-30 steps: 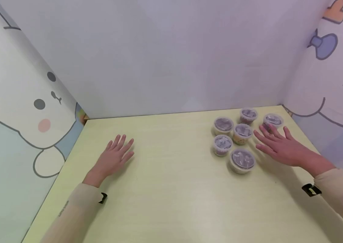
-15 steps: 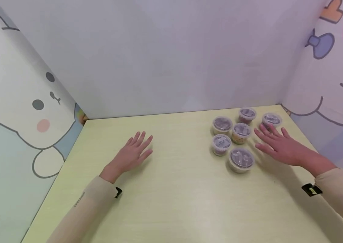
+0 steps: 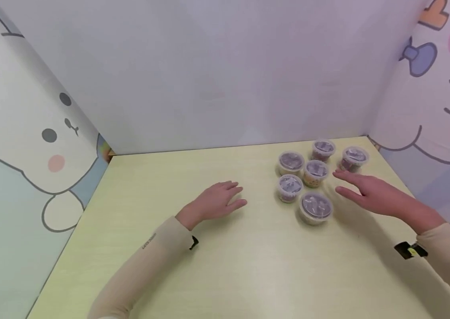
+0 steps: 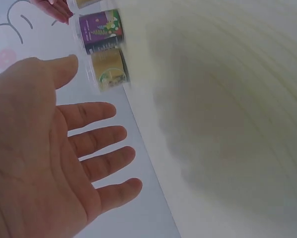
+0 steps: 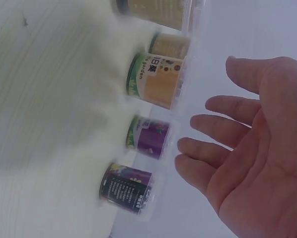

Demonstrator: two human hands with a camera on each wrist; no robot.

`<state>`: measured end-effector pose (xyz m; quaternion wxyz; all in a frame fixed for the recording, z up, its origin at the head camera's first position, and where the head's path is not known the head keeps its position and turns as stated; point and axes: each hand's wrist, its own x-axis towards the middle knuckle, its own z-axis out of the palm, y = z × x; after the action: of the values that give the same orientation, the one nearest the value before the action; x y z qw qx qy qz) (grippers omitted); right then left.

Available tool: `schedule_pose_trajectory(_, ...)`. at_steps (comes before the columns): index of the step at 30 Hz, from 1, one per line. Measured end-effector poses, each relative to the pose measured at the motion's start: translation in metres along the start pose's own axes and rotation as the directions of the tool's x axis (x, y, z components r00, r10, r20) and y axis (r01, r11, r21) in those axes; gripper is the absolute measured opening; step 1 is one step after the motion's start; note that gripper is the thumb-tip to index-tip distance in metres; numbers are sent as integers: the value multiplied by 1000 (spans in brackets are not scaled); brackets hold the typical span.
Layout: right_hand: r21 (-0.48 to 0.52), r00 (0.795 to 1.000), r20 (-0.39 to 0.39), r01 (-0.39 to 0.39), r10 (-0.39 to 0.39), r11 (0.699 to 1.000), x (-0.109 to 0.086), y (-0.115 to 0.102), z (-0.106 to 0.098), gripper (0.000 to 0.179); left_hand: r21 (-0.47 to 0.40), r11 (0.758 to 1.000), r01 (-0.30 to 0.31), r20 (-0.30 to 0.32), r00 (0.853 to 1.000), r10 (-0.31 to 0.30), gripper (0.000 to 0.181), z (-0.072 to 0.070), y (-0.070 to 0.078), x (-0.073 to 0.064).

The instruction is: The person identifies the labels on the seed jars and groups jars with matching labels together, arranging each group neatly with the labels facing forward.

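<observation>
Several small lidded plastic tubs stand upright in a cluster at the right of the table. The large pale tub (image 3: 316, 208) is nearest the front, and a purple-labelled tub (image 3: 353, 158) stands at the far right. An orange-labelled tub (image 5: 161, 80) shows in the right wrist view. My left hand (image 3: 217, 201) hovers left of the cluster, fingers extended and holding nothing. On the cluster's right side, my right hand (image 3: 376, 195) holds nothing, its fingers loosely extended and pointing toward the tubs. In the left wrist view, another purple-labelled tub (image 4: 101, 29) sits beyond my left thumb.
The pale yellow table (image 3: 225, 274) meets a plain whitish back wall (image 3: 217, 79). Cartoon-printed panels (image 3: 13, 119) close in the left and right sides. Dark bands sit at both sleeves.
My left hand has moved a long way right across the table toward the tubs. My right hand has turned slightly, and its fingers no longer overlap the far-right tub. The tubs stay put.
</observation>
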<state>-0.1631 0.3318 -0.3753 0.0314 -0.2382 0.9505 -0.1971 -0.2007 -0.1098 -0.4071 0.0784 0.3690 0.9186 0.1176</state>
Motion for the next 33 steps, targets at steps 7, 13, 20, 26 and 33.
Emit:
schedule_pose_trajectory(7,120,997,70,-19,10,993,4,0,5,46,-91,994,-60,40,997,64,58,7,27,37)
schedule_pose_trajectory(13,373,977,207,-127,51,919,6,2,18,53,-210,966,-147,63,984,164,52,17,50,68)
schedule_pose_trajectory(20,521,954,294,-216,64,826,13,3,31,62,-291,946,-143,70,983,170,42,23,78,88)
schedule_pose_trajectory(26,515,950,304,-231,75,826,15,4,36,57,-275,957,-90,93,988,120,44,36,97,98)
schedule_pose_trajectory(33,472,938,333,-250,92,845,17,-2,36,50,-240,970,-37,114,991,66,49,40,110,100)
